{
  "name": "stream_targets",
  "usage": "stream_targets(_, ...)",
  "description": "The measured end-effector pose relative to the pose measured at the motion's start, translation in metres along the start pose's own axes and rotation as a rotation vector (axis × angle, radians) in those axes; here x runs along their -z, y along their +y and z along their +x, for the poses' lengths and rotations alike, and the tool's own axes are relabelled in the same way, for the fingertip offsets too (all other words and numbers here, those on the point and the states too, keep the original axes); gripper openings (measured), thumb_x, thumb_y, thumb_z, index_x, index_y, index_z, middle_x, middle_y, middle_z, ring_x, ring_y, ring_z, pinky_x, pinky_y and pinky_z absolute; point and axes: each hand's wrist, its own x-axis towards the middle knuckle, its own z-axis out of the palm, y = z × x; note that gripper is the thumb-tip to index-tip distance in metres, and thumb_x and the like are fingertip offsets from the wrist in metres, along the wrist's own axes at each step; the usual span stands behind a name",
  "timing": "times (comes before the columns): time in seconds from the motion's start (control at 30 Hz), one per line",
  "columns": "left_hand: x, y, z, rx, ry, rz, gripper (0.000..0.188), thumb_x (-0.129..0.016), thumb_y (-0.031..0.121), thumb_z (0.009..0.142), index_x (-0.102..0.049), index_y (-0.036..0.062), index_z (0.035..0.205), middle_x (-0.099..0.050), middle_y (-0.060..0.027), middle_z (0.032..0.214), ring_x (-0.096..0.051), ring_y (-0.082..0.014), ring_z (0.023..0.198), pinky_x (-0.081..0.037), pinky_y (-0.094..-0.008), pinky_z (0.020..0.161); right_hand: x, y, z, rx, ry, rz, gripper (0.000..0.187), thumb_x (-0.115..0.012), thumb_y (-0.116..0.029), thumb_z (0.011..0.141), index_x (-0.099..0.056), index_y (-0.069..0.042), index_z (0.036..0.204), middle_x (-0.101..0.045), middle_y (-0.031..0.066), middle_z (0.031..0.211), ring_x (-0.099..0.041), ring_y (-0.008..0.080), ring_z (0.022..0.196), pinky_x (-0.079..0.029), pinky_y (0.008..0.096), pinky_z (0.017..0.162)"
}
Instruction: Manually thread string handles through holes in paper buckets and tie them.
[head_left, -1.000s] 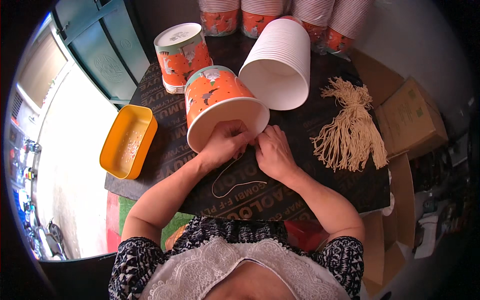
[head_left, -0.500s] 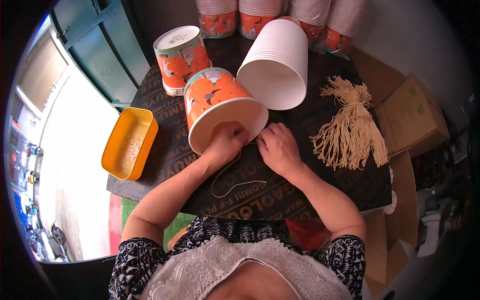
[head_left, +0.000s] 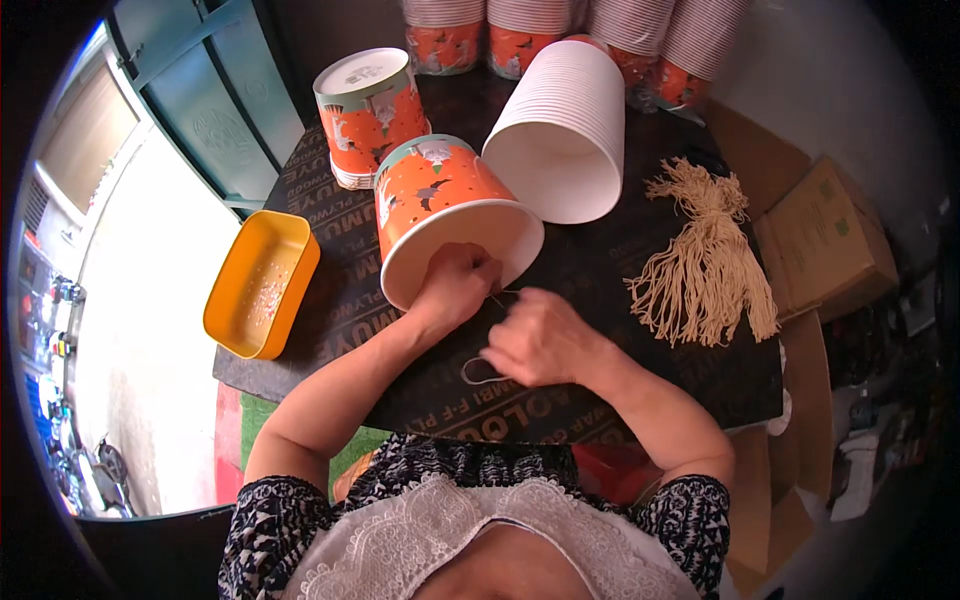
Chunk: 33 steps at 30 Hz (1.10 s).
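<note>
With the clock centred on the bucket in hand and 12 o'clock pointing away from the person, the nearest item on the dark board tabletop with brown lettering point(head_left: 610, 272) is a thin, pale cord point(head_left: 464, 372) at 6 o'clock. It shows as a short loop; the remainder passes out of sight at the right hand point(head_left: 540, 335).

The right hand, at 5 o'clock, is motion-blurred, its fingers curled closed on a length of cord reaching toward the left hand point(head_left: 460, 285); the exact pinch point is hard to make out. The left hand enters the mouth of the round orange paper bucket with a green base band point(head_left: 430, 190), which lies on its side, mouth toward the person. Its fingers are bent inward; the fingertips are hidden, so their grip cannot be told.

- 8 o'clock: open yellow plastic tray point(head_left: 300, 300) containing bits too small to identify.
- 3 o'clock: gathered bundle of cream strings point(head_left: 705, 265); beyond, brown cardboard box point(head_left: 830, 240).
- 1 to 2 o'clock: nested stack of white paper buckets point(head_left: 575, 100), lying down.
- 11 o'clock: inverted orange paper bucket point(head_left: 372, 125).
- 12 to 1 o'clock: film-wrapped bucket stacks point(head_left: 524, 45), cut off above.
</note>
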Motion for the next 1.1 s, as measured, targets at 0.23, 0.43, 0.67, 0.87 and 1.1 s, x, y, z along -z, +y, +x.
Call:
stream_targets(0.23, 0.003, 0.004, -0.001, -0.054, -0.018, 0.089, 0.022, -0.056, 0.014, 0.083, -0.062, -0.0040, 0.072, -0.062, -0.0089, 0.065, -0.056, -0.0159, 0.061, -0.044, -0.0300, 0.058, 0.032, 0.032, -0.009, -0.894, -0.301, -0.640, 0.010, -0.064, -0.009, 0.073, -0.069, -0.009, 0.064, -0.066, 0.0115, 0.059, -0.067, 0.0249, 0.057, -0.047, 0.0370, 0.055)
stream_targets(0.43, 0.003, 0.010, -0.004, -0.016, -0.005, 0.070, 0.026, -0.056, 0.018, 0.084, -0.063, -0.0042, 0.072, -0.061, -0.0095, 0.064, -0.056, -0.0165, 0.060, -0.044, -0.0310, 0.058, 0.024, 0.024, -0.003, -0.577, 0.144, -0.391, 0.015, -0.061, -0.008, 0.075, -0.057, -0.005, 0.061, -0.060, 0.0150, 0.056, -0.061, 0.0315, 0.055, -0.044, 0.0425, 0.061)
stream_targets(0.67, 0.001, 0.010, -0.003, -0.024, 0.015, 0.032, 0.026, -0.053, 0.016, 0.083, -0.064, -0.0042, 0.071, -0.064, -0.0132, 0.064, -0.062, -0.0207, 0.061, -0.048, -0.0322, 0.061, 0.016, 0.014, 0.000, -0.483, 0.009, -0.119, 0.018, -0.068, -0.017, 0.074, -0.058, -0.003, 0.071, -0.061, 0.0153, 0.065, -0.062, 0.0310, 0.070, -0.045, 0.0422, 0.071)
stream_targets(0.87, 0.002, 0.007, -0.002, -0.018, 0.011, 0.011, 0.025, -0.053, 0.016, 0.083, -0.064, -0.0042, 0.073, -0.064, -0.0129, 0.065, -0.062, -0.0209, 0.063, -0.048, -0.0323, 0.063, 0.003, 0.025, -0.009, -0.522, -0.054, -0.066, 0.017, -0.068, -0.018, 0.078, -0.057, -0.005, 0.078, -0.062, 0.0155, 0.067, -0.062, 0.0347, 0.069, -0.047, 0.0440, 0.069)
stream_targets(1.1, 0.002, 0.008, -0.005, -0.064, 0.002, 0.041, 0.026, -0.051, 0.016, 0.087, -0.061, -0.0035, 0.072, -0.060, -0.0093, 0.063, -0.055, -0.0175, 0.059, -0.044, -0.0314, 0.057, 0.023, 0.034, -0.008, -0.827, 0.010, -0.105, 0.014, -0.062, -0.015, 0.082, -0.057, -0.001, 0.081, -0.063, 0.0201, 0.070, -0.063, 0.0408, 0.070, -0.048, 0.0507, 0.063)
